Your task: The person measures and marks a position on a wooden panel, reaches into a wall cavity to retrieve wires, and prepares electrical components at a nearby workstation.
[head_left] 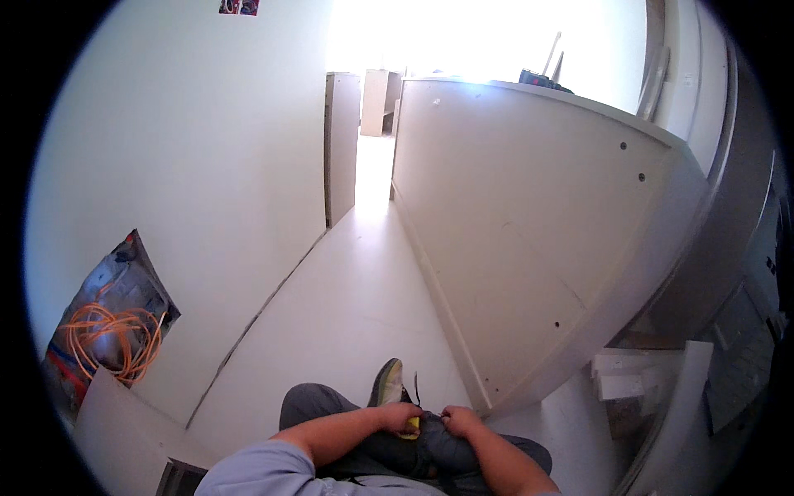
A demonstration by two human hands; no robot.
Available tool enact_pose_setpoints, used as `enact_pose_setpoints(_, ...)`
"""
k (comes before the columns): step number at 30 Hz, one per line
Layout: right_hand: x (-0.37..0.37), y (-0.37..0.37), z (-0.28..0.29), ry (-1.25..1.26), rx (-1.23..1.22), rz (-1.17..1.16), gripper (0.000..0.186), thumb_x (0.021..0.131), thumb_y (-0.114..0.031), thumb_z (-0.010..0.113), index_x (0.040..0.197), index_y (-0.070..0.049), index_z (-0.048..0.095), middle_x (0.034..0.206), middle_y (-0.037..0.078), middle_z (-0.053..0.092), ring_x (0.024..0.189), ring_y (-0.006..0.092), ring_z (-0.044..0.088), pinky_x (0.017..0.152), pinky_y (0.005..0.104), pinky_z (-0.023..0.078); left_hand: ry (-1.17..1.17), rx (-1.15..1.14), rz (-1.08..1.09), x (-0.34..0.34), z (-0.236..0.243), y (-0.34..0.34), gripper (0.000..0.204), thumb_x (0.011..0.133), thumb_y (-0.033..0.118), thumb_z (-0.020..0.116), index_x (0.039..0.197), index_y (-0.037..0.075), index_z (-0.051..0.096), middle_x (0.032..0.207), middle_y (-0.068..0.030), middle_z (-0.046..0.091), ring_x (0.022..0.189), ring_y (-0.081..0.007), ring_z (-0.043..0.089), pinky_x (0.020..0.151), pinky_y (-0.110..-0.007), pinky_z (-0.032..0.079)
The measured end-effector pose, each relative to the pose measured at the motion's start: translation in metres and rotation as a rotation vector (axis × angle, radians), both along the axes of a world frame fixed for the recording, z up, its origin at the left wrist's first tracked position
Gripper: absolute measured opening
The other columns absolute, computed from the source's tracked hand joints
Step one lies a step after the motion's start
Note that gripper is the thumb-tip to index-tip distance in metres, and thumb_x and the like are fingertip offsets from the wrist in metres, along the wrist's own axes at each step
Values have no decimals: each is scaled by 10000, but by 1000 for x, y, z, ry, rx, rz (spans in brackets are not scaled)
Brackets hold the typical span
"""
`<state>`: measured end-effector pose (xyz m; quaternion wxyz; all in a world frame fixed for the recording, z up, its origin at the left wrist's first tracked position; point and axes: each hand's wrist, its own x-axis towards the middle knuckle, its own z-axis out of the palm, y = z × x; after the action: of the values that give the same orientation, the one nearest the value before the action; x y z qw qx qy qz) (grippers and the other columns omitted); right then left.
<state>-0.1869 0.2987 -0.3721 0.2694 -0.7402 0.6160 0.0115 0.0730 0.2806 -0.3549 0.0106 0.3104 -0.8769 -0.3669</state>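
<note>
Crouching over a raised knee in a narrow white corridor, the person is working both hands at one shoe. Head view only, so everything is placed rel. to that shoe.

Left hand is sitting just behind the shoe's heel, fingers curled shut around a small yellow item; what the item is, can't tell. Right hand is lying just right of the left one, nearly touching it, fingers bunched together against the grey trouser leg; whether it's gripping anything, can't tell. A thin dark lace is sticking up just right of the shoe.

Shoe is dark w/ a yellow-green sole edge, pointing up-frame on the white floor.

Right of the shoe, a big white panel is running away up the corridor, w/ a few small holes in it. Farther right and lower, white shelf parts are stacking beside it. Far left of the shoe, a coil of orange cable is lying in an opening in the left wall. Straight ahead, well apart, an open doorway is glowing bright.
</note>
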Motion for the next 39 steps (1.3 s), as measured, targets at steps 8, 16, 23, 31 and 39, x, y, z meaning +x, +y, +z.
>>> enact_pose_setpoints(8,12,-4,14,-56,6,29,307,919,-268,674,1163,-88,716,1113,189,729,1067,376,686,939,454,533,-25,25,115,10,-9,10,612,821,374,795,1348,116,623,1292,-197,639,1218,-396,596,1022,-497,474)
enact_pose_setpoints(16,14,0,31,-33,73,-47,324,916,-254,689,1197,-92,712,1159,186,724,1094,376,683,959,444,531,-14,3,74,5,-1,10,603,797,377,818,1298,92,641,1288,-179,647,1208,-388,607,998,-490,485)
enact_pose_setpoints(23,11,-3,26,42,40,50,345,929,-291,647,1211,-101,708,1188,192,711,1125,385,664,988,472,519,-17,47,73,3,1,9,582,845,373,783,1334,104,615,1259,-164,655,1202,-379,612,1002,-482,484)
enact_pose_setpoints(31,17,0,21,190,81,38,391,919,-368,609,1168,-89,721,1187,207,705,1121,399,662,991,481,515,26,-19,37,1,-7,6,602,827,355,787,1327,70,610,1279,-193,644,1216,-398,601,1016,-482,477)
enact_pose_setpoints(39,26,-10,39,240,161,97,460,904,-435,568,1156,-85,731,1211,192,707,1155,383,659,1014,491,500,47,14,70,6,-19,2,664,798,377,823,1339,71,593,1259,-193,652,1211,-392,603,1005,-489,483)
